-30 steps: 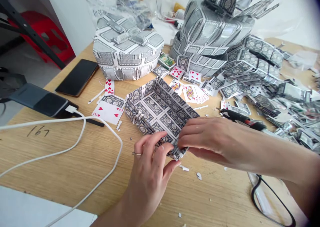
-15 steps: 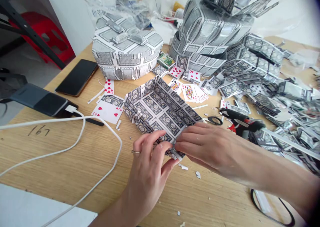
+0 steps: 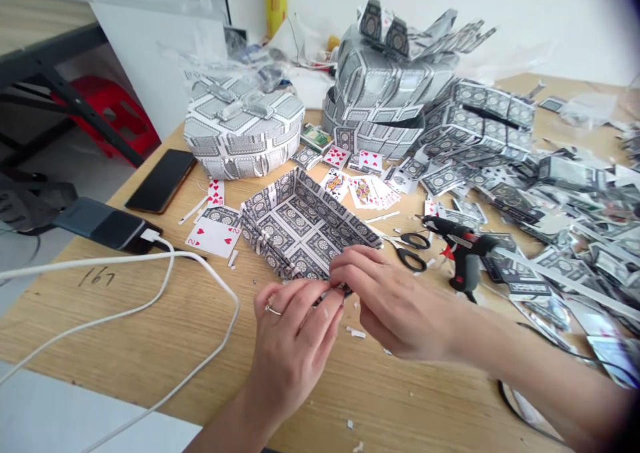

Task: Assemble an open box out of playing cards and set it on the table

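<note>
An open box made of playing cards [image 3: 305, 230], patterned dark on its inner walls and floor, rests on the wooden table in front of me. My left hand [image 3: 295, 340], with a ring on one finger, is closed on the box's near wall. Beside it my right hand [image 3: 385, 293] pinches the near right corner of the same box, its fingertips close to the left ones. The corner itself is mostly hidden by my fingers. Scissors [image 3: 411, 245] with black handles lie just right of the box, and a glue gun [image 3: 463, 246] lies beyond them.
Lidded card box [image 3: 245, 133] and a larger card model [image 3: 390, 73] stand at the back. Loose cards [image 3: 550, 200] heap up on the right. A phone [image 3: 161, 180], a power bank [image 3: 107, 223] and a white cable [image 3: 230, 330] lie left.
My view has tilted up a little. The right hand's fingers have moved from lying along the inside wall to a pinch at the near corner. The scissors show more fully.
</note>
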Demonstrator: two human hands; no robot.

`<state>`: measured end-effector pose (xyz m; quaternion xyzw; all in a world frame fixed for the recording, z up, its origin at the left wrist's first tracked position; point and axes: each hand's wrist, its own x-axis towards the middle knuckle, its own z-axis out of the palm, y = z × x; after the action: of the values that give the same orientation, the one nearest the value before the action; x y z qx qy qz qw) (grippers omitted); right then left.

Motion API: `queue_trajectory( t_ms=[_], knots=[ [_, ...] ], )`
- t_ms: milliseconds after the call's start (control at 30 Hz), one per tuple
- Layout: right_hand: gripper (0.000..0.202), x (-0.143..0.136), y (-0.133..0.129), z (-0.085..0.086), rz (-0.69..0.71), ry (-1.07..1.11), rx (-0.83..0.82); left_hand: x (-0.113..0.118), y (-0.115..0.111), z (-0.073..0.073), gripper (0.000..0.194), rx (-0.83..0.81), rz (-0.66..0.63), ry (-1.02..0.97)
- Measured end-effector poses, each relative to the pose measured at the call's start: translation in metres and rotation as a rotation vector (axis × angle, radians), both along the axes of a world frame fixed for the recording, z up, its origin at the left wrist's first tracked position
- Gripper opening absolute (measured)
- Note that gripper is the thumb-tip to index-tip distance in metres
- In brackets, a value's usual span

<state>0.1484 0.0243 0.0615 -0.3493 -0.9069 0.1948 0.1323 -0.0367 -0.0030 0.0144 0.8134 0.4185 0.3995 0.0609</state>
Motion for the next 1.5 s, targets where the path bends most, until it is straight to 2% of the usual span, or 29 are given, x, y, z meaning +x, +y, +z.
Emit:
queue_trajectory(
  t_ms=[67, 167, 333, 533, 800, 1100, 1300, 1500],
  knots=[
    [0.038, 0.009, 0.002, 0.006, -0.052, 0.079, -0.042, 0.004, -0.002, 0.002, 0.018, 0.016, 0.012, 0.023],
    [0.031, 0.026, 0.007, 0.012, -0.103, 0.123, -0.045, 0.008, -0.006, 0.007, 0.018, 0.027, 0.05, 0.067],
    [0.02, 0.041, 0.008, 0.003, -0.075, 0.125, -0.031, 0.017, -0.004, 0.024, 0.014, -0.012, 0.106, 0.18],
    [0.021, 0.043, 0.007, -0.011, -0.099, 0.197, 0.003, 0.031, 0.008, 0.028, 0.014, 0.078, 0.022, 0.267],
    [0.024, 0.04, 0.01, -0.028, -0.141, 0.121, 0.17, 0.026, 0.01, 0.038, 0.018, 0.137, -0.039, 0.502],
    [0.025, 0.041, 0.01, -0.029, -0.145, 0.075, 0.186, 0.027, 0.014, 0.05, 0.02, 0.062, -0.061, 0.649],
    [0.027, 0.039, 0.01, -0.03, -0.15, 0.075, 0.18, 0.028, 0.014, 0.049, 0.019, 0.127, -0.044, 0.661],
    [0.025, 0.04, 0.01, -0.031, -0.153, 0.075, 0.185, 0.029, 0.014, 0.052, 0.014, 0.054, -0.072, 0.711]
  ],
)
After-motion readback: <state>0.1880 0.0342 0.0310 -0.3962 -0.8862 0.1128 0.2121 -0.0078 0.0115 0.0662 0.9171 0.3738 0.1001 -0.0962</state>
